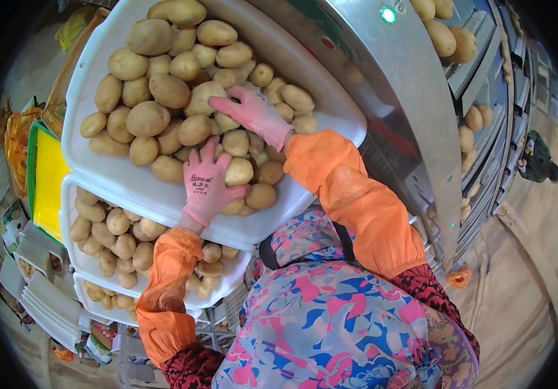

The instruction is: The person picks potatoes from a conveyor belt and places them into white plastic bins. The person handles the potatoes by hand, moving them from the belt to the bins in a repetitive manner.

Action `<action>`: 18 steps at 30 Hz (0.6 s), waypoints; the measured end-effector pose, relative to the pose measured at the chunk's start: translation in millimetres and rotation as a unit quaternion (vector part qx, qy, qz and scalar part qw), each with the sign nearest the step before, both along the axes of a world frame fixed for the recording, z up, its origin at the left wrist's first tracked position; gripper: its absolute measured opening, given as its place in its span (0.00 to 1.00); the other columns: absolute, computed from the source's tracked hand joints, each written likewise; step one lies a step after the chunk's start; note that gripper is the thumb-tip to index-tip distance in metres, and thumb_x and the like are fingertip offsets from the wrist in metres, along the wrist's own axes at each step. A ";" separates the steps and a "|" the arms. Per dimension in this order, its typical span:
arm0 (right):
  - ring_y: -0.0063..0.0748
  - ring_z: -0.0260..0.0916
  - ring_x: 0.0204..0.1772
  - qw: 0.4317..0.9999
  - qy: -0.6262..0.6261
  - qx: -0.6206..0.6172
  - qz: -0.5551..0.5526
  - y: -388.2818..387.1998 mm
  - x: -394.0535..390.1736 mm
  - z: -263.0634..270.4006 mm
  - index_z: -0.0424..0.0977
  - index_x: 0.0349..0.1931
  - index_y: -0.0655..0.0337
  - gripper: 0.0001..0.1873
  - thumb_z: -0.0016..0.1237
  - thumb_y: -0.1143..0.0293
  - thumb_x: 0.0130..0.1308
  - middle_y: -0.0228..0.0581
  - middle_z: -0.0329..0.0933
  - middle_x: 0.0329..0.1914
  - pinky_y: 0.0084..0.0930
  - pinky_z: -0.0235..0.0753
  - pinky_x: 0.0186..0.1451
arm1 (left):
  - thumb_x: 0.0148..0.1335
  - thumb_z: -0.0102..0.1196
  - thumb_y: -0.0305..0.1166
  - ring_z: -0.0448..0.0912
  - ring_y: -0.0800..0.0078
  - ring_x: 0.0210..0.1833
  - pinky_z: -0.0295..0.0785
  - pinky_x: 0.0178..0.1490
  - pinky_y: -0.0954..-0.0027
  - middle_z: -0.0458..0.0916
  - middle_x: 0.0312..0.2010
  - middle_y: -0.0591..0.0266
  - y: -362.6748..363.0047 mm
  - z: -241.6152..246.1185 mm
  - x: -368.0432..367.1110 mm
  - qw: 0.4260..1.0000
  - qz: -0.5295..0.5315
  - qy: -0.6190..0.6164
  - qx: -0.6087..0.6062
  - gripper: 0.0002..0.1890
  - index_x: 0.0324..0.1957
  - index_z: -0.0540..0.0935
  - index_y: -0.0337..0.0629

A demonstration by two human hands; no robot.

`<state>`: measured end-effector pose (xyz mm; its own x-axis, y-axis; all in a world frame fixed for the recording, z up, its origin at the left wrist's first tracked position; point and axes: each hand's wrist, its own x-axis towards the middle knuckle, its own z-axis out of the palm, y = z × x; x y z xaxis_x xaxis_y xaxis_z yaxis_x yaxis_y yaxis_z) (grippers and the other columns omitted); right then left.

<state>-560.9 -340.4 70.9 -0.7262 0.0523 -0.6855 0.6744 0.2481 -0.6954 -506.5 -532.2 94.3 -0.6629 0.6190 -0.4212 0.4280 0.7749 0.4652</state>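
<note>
A large white plastic tub (162, 187) lies before me, heaped with pale potatoes (147, 118). My left hand (206, 182), in a pink glove, rests spread on potatoes near the tub's close side, with a light potato (238, 172) between its thumb and fingers; whether it grips that potato is unclear. Farther right, my right hand (254, 113), also gloved in pink, reaches over the heap with its fingertips at a big potato (205, 98). Part of its fingers is hidden, so its hold cannot be made out. Orange sleeve covers reach from both wrists up the forearms.
Below the tub stand another white tub of potatoes (118, 221) and a smaller one (108, 301). A curved metal machine panel (405, 87) borders the right side, with potatoes on racks beyond. At left are a yellow-and-green crate (48, 180) and stacked white trays (52, 309). A person (539, 158) is far right.
</note>
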 end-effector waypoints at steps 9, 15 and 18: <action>0.59 0.71 0.57 0.995 -0.005 0.052 -0.085 -32.3 8.1 -8.1 0.74 0.54 0.62 0.34 0.58 0.43 0.58 0.59 0.69 0.57 0.43 0.70 0.60 | 0.35 0.72 0.59 0.72 0.49 0.53 0.68 0.52 0.49 0.70 0.66 0.55 0.6 -7.4 0.2 1.000 0.012 0.018 0.015 0.35 0.45 0.82 0.51; 0.58 0.70 0.56 0.995 0.026 0.034 -0.089 -35.6 16.7 -8.3 0.74 0.53 0.61 0.32 0.61 0.46 0.57 0.56 0.68 0.55 0.44 0.70 0.61 | 0.33 0.73 0.59 0.72 0.50 0.53 0.67 0.52 0.50 0.70 0.66 0.56 1.1 -7.0 4.3 1.000 0.013 0.016 -0.002 0.36 0.44 0.82 0.52; 0.53 0.71 0.53 0.983 0.049 0.131 -0.119 -52.7 9.3 -16.6 0.73 0.53 0.64 0.33 0.63 0.47 0.58 0.55 0.68 0.54 0.40 0.71 0.58 | 0.34 0.73 0.59 0.72 0.50 0.53 0.68 0.52 0.50 0.71 0.66 0.56 1.7 -7.9 5.0 1.000 0.016 0.022 0.000 0.35 0.45 0.82 0.52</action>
<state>-551.6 -393.1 54.2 -0.7340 0.3952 -0.5523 0.6677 0.2709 -0.6934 -501.5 -530.5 86.4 -0.7005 0.5968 -0.3912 0.4219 0.7885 0.4474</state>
